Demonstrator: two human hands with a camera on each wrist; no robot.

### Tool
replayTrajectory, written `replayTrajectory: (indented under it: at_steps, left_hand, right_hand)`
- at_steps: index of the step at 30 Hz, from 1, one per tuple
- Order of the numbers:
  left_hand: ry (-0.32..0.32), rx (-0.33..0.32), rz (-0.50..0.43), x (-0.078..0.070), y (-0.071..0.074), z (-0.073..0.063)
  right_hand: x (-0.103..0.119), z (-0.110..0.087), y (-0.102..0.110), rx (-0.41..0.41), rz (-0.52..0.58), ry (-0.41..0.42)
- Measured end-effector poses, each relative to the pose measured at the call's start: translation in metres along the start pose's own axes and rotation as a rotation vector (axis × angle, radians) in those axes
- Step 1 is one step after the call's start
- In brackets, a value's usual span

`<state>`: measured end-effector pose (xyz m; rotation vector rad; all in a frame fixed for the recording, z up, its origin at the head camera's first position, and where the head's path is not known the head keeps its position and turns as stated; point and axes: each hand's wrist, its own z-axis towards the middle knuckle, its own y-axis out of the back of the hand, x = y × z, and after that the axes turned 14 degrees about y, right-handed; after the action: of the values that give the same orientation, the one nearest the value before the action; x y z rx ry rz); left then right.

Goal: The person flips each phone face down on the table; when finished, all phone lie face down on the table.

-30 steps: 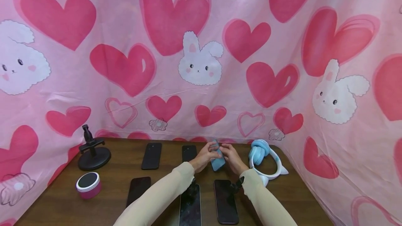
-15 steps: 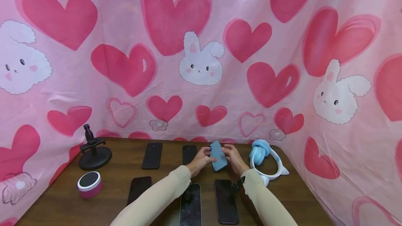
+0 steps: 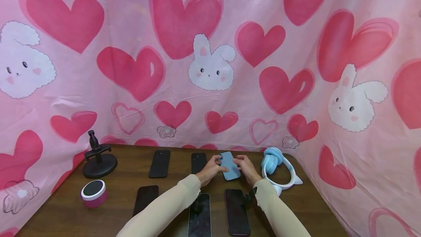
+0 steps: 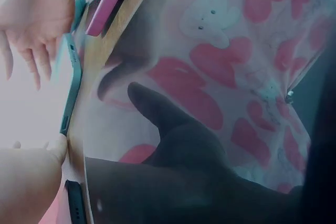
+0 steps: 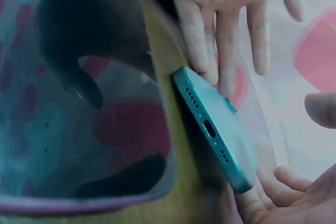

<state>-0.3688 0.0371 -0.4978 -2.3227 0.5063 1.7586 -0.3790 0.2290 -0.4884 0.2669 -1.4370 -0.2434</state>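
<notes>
A light blue phone (image 3: pixel 230 165) lies back up at the rear of the wooden table, between both hands. My left hand (image 3: pixel 208 170) is at its left edge; in the right wrist view this hand's fingers (image 5: pixel 227 40) look straight and its thumb stands off the phone. At the phone's right side is my right hand (image 3: pixel 247 167), whose fingers (image 5: pixel 268 195) touch or nearly touch a lower corner, thumb (image 5: pixel 323 109) apart. The left wrist view shows the phone (image 4: pixel 72 85) edge-on, a fingertip of the lower hand (image 4: pixel 31 177) touching its end.
Black phones (image 3: pixel 159 164) (image 3: pixel 198 162) lie left of the hands. Nearer lie dark-screened phones (image 3: pixel 200 217) (image 3: pixel 237 213) (image 3: pixel 144 198), partly under the sleeves. Blue-white headphones (image 3: pixel 289 169) are at the right, a black stand (image 3: pixel 98 164) and pink round jar (image 3: pixel 94 195) at the left.
The blue phone, tilted up between my hands a second ago, has come down flatter and straighter. My left hand has shifted left and uncovered more of its back.
</notes>
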Motion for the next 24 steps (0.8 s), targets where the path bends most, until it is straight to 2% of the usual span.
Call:
replayTrajectory:
  at_steps: [7, 16, 24]
  left_hand:
    - [-0.005, 0.030, -0.003, -0.0030, 0.0007, 0.0003]
    - [-0.009, 0.023, 0.036, 0.0004, 0.0017, -0.0011]
    - [-0.043, 0.009, 0.062, -0.0071, 0.0048, -0.0042]
  right_hand:
    - [-0.0030, -0.0006, -0.0028, 0.004, -0.063, -0.015]
    - [-0.0023, -0.0028, -0.0060, 0.026, -0.172, -0.020]
    - [-0.0002, -0.0014, -0.0049, 0.011, -0.150, 0.024]
